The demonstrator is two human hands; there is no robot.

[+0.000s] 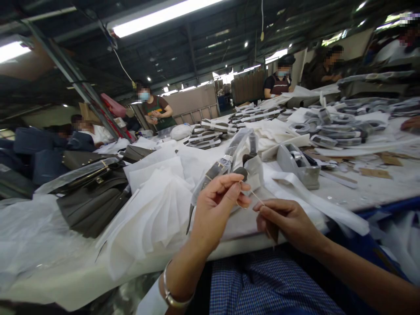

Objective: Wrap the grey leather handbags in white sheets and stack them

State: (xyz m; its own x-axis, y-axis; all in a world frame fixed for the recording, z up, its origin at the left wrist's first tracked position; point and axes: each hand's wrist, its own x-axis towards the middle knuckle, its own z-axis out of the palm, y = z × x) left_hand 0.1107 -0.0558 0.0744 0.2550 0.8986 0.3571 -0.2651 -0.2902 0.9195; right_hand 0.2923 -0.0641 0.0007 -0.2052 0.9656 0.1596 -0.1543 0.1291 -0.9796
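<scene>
A thin pale string [257, 198] runs between my two hands above the table's front edge. My left hand [220, 199] pinches one end between thumb and fingers, and a loop of it hangs by the fingertips. Just beyond those fingertips shows a dark rounded piece [242, 172]; whether it is held I cannot tell. My right hand [288, 218] is closed on the other end, with a brownish flat piece [271, 231] hanging below its fingers, partly hidden. Behind my left hand lies a plastic-wrapped strap with a buckle [216, 168].
To the left, a dark handbag [95, 197] lies beside fanned white paper sheets [154, 210]. A grey tape dispenser [297, 166] stands right of centre. Wrapped straps [341, 127] are heaped at the back right. Co-workers [159, 109] stand across the table.
</scene>
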